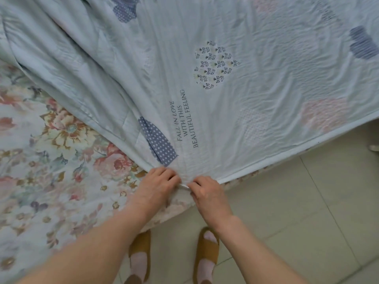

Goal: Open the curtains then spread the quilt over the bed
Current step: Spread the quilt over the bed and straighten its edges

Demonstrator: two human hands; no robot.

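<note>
A pale blue quilt [235,83] with printed patches and dark lettering lies across the upper and right part of the bed. Its left part is bunched in folds, its right part lies flatter with small wrinkles. The bed [47,165] wears a floral sheet, which shows bare at the left. At the bed's near corner my left hand [158,185] and my right hand [207,193] sit side by side, both closed on the quilt's corner edge. The fabric fans out from that grip. No curtains are in view.
Pale floor tiles [297,212] run along the bed's right side and in front of it. My feet in brown slippers [207,253] stand on the tiles right at the bed corner. A small object [374,148] lies on the floor at the right edge.
</note>
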